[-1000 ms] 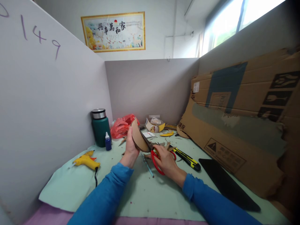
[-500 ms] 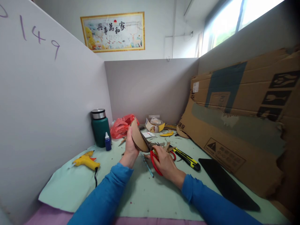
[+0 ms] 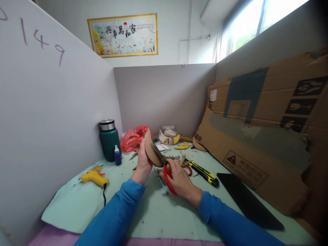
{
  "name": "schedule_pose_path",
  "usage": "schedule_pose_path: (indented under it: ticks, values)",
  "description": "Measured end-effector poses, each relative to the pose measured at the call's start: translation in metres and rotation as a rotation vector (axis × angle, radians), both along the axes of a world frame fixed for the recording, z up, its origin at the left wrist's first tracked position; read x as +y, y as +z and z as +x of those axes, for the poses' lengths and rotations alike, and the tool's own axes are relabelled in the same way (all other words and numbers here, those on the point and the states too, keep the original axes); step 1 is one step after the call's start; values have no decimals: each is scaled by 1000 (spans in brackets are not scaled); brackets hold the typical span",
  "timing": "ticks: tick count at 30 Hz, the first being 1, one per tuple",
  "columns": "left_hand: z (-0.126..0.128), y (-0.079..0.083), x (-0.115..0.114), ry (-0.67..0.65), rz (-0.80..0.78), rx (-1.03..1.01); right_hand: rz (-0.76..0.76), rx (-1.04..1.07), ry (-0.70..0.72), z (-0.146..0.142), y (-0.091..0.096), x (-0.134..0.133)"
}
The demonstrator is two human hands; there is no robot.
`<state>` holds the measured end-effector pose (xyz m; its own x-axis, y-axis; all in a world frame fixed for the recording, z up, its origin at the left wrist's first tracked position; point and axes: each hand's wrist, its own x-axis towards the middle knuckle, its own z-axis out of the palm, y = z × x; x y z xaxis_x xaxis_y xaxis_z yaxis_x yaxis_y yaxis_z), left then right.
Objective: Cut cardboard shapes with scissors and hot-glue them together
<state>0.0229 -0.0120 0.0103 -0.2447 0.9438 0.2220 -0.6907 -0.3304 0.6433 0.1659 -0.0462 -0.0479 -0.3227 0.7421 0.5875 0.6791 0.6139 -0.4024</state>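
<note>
My left hand [image 3: 143, 161] grips a curved piece of cardboard [image 3: 151, 150] by its left side, holding it tilted above the table. In my right hand [image 3: 180, 179] is a pair of scissors with red handles [image 3: 167, 181], the fingers through and around the loops. The scissor blades [image 3: 159, 153] point up and left, lying along the right edge of the cardboard; they look slightly apart. Beneath the hands a light blue patterned stick [image 3: 162, 182] lies on the table, partly covered by the scissors and my right hand.
A yellow glue gun [image 3: 94, 176], a green bottle [image 3: 109, 141] and a small blue bottle [image 3: 117, 156] stand or lie left. Rightward are a utility knife [image 3: 204, 173], a black flat piece [image 3: 248, 201] and a large cardboard sheet [image 3: 256, 143]. Behind are a red bag [image 3: 133, 138] and scraps [image 3: 182, 146].
The scissor blades have parted a little against the cardboard's edge, and the red handle has dropped slightly. The cardboard has turned slightly in my left hand.
</note>
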Motion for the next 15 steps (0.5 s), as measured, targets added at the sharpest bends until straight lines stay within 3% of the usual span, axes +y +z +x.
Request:
schedule_pose_path:
  ticks: [15]
  values:
    - [2,-4,1,-5,-24,1,-6,5,-15,1,2,1]
